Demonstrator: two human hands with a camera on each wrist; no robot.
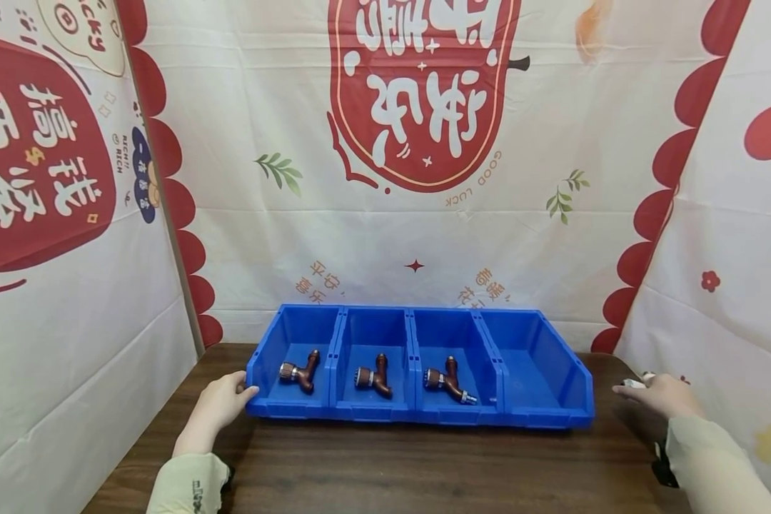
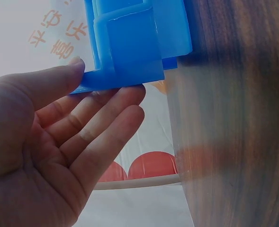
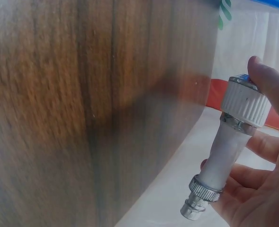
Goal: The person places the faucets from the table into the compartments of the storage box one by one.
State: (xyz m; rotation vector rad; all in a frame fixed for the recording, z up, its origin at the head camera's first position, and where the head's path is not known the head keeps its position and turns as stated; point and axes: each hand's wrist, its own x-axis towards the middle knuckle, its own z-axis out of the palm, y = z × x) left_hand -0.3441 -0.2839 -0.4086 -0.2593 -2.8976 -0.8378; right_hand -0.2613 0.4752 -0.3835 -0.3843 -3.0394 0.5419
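Observation:
A row of joined blue bins (image 1: 417, 414) stands on the table. My left hand (image 1: 220, 401) pinches its left end; the left wrist view shows the thumb and the fingers on opposite sides of the blue rim (image 2: 125, 84). One brown faucet lies in each of the three bins from the left: the first faucet (image 1: 305, 376), the middle faucet (image 1: 381, 382) and a third faucet (image 1: 452, 382) with a silver nozzle. Off the right end, my right hand (image 1: 671, 398) holds a white faucet (image 3: 227, 146) with a ribbed knob and metal nozzle, thumb on the knob.
The brown wooden table (image 1: 417, 471) reaches toward me in front of the bins. Printed white cloth (image 1: 231, 214) with red scalloped trim hangs close behind the bins and along both sides. A dark strap (image 1: 664, 467) sits at the right wrist.

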